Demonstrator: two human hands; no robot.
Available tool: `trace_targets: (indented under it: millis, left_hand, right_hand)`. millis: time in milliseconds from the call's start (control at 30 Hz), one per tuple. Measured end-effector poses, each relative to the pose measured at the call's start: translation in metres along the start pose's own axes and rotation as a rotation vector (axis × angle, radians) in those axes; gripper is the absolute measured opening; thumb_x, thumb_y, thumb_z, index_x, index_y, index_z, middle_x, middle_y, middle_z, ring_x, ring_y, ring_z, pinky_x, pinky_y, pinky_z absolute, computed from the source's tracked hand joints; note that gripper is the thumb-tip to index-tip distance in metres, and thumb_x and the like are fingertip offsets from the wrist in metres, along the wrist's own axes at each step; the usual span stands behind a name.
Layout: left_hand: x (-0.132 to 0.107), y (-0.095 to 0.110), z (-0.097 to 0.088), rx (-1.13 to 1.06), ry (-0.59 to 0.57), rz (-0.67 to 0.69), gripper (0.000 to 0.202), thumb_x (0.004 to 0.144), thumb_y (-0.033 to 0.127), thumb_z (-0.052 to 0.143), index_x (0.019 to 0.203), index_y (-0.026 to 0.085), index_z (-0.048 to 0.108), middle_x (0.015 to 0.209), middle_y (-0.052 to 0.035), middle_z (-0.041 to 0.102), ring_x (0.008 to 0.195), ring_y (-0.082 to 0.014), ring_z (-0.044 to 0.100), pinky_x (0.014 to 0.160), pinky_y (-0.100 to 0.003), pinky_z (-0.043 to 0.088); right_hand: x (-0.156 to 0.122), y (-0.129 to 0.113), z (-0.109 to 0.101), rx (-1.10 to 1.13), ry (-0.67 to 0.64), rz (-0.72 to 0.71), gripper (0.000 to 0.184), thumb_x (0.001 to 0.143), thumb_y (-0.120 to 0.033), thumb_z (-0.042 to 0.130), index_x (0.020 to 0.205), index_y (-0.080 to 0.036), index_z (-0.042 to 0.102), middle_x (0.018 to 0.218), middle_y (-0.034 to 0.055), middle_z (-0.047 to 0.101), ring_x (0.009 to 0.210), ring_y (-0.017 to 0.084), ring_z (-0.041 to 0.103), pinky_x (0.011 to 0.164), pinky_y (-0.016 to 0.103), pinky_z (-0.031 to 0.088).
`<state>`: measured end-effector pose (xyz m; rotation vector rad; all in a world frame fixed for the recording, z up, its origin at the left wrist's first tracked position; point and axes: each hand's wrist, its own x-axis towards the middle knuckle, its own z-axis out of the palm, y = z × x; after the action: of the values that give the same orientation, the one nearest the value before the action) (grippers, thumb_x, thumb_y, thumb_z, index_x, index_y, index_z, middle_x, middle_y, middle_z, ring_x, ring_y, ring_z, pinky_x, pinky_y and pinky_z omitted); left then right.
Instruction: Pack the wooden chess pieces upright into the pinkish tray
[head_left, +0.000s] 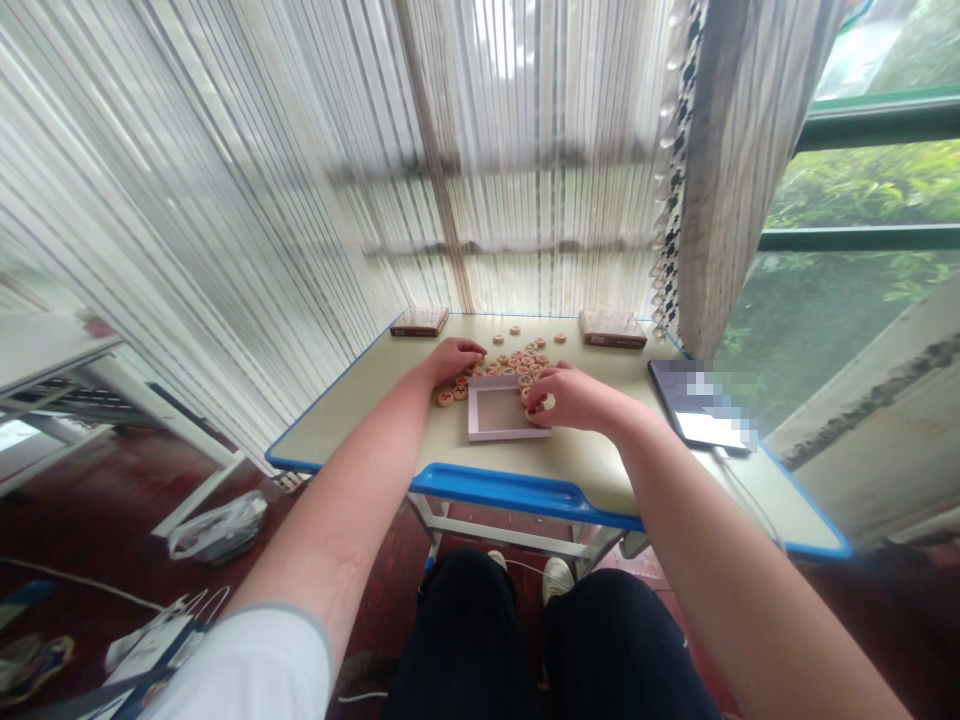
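Note:
Round wooden Chinese chess pieces (521, 362) with painted characters lie in a loose heap at the middle of the table. In front of the heap is a shallow, pale open box (474, 410), with some pieces along its right inner side. My right hand (562, 392) is at that side, thumb and fingers curled in a pinch around a chess piece (533, 411). At the heap's left edge rests my left hand (456, 358), fingers stretched out toward the pieces. Its fingertips partly cover the pieces there. Two chess pieces (445, 397) lie just below that hand.
Two flat brown boxes (420, 321) (613, 328) stand at the table's back corners. On the right lies a tablet (697, 405) with a white cable (750, 495). A blue pen tray (499, 487) forms the table's (337, 420) front edge. Striped curtains (525, 200) hang behind.

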<state>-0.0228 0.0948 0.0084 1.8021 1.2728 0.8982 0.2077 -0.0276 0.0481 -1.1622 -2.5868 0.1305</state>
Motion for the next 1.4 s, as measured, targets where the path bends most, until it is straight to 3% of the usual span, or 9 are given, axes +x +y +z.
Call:
trace_targets:
  millis: [400,600,733,833,1033,1200,1400]
  left_hand:
    - [0.000,0.000,-0.001,0.042,0.009,0.018,0.032,0.063,0.031,0.065,0.090,0.015,0.070,0.082,-0.0053,0.069,0.071,-0.0121,0.058,0.068,-0.024,0.045]
    - [-0.002,0.003,0.000,0.048,0.013,0.001,0.031,0.064,0.030,0.065,0.091,0.015,0.070,0.081,-0.0052,0.068,0.069,-0.0115,0.057,0.066,-0.024,0.046]
    - [-0.005,0.006,0.000,0.058,0.003,-0.004,0.029,0.065,0.027,0.064,0.091,0.015,0.070,0.081,-0.0053,0.068,0.069,-0.0115,0.058,0.067,-0.024,0.046]
    - [-0.004,0.006,0.000,0.063,-0.015,0.019,0.028,0.066,0.026,0.063,0.091,0.014,0.070,0.082,-0.0058,0.069,0.070,-0.0117,0.058,0.068,-0.025,0.047]
    - [-0.007,0.006,0.000,0.090,-0.078,0.076,0.032,0.065,0.027,0.066,0.096,0.016,0.069,0.091,-0.0069,0.069,0.077,-0.0126,0.059,0.071,-0.024,0.047]
    - [-0.007,0.005,0.000,0.062,-0.014,0.047,0.037,0.067,0.028,0.066,0.102,0.017,0.066,0.097,-0.0076,0.069,0.080,-0.0124,0.061,0.074,-0.025,0.047]
    - [-0.004,0.004,0.000,0.116,-0.020,0.090,0.037,0.067,0.030,0.065,0.101,0.016,0.066,0.093,-0.0078,0.069,0.075,-0.0125,0.060,0.073,-0.025,0.047]
  right_hand:
    - [0.002,0.008,0.009,-0.004,0.041,0.029,0.010,0.067,-0.029,0.063,0.072,-0.024,0.070,0.078,0.0006,0.067,0.088,0.020,0.055,0.083,0.029,0.039]
    - [0.002,0.005,0.005,0.002,0.033,0.012,0.008,0.067,-0.030,0.064,0.070,-0.024,0.069,0.075,-0.0002,0.067,0.079,0.018,0.057,0.089,0.031,0.036]
    - [0.000,0.002,-0.003,0.048,0.028,0.140,0.012,0.068,-0.033,0.063,0.074,-0.023,0.067,0.079,0.0013,0.065,0.074,0.016,0.056,0.072,0.028,0.042]
    - [-0.001,0.005,-0.007,0.076,0.097,0.229,0.016,0.072,-0.032,0.058,0.081,-0.021,0.065,0.082,0.0031,0.064,0.070,0.015,0.055,0.062,0.025,0.040]
    - [0.001,0.027,0.001,-0.041,0.252,0.438,0.024,0.073,-0.030,0.056,0.094,-0.021,0.064,0.095,0.0076,0.062,0.076,0.017,0.055,0.062,0.026,0.040]
    - [0.002,0.046,0.011,-0.112,0.187,0.592,0.025,0.074,-0.034,0.054,0.092,-0.022,0.068,0.095,0.0093,0.062,0.078,0.020,0.056,0.062,0.029,0.041]
    - [0.007,0.047,0.021,-0.087,0.204,0.538,0.026,0.076,-0.030,0.052,0.095,-0.023,0.068,0.096,0.0088,0.063,0.083,0.021,0.056,0.071,0.030,0.042]
